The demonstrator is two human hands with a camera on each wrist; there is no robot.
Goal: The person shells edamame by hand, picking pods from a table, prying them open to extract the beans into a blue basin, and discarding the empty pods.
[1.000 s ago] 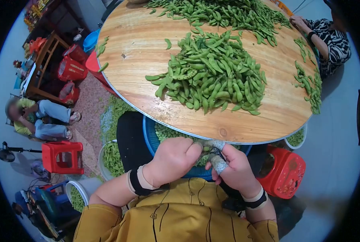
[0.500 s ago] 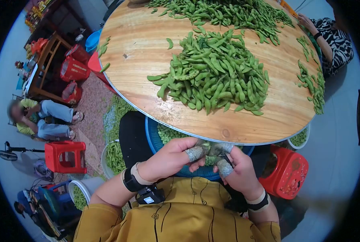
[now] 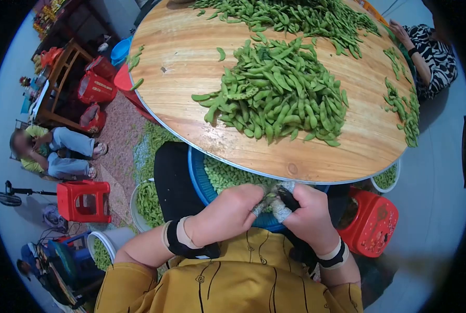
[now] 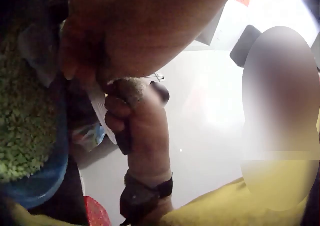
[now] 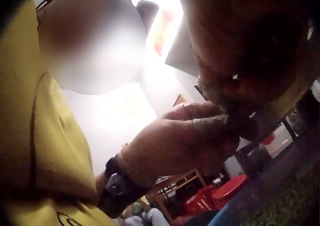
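In the head view my left hand (image 3: 227, 211) and right hand (image 3: 312, 214) meet at the fingertips, just below the table's near edge. Grey, speckled wraps (image 3: 281, 209) cover some fingers. A bit of green bean pod (image 3: 273, 196) shows where the fingertips pinch together, mostly hidden by them. Under the right thumb is a black piece whose kind I cannot tell. Beneath the hands sits a blue basket (image 3: 195, 175) of shelled green beans (image 3: 226, 173). The wrist views are dark, with the left hand (image 5: 180, 138) and right hand (image 4: 147, 123) bent inward.
On the round wooden table (image 3: 175, 99) lie a large heap of pods (image 3: 282, 94) and another heap (image 3: 290, 21) behind it. White buckets (image 3: 107, 242) of pods and red stools (image 3: 84, 201), (image 3: 371, 224) stand around. One person (image 3: 58, 148) sits at left, another (image 3: 431, 60) at far right.
My left hand has rolled, its wrapped thumb showing half a second ago and now mostly turned under. The right hand has turned slightly, exposing the black piece. Both stay together over the basket.
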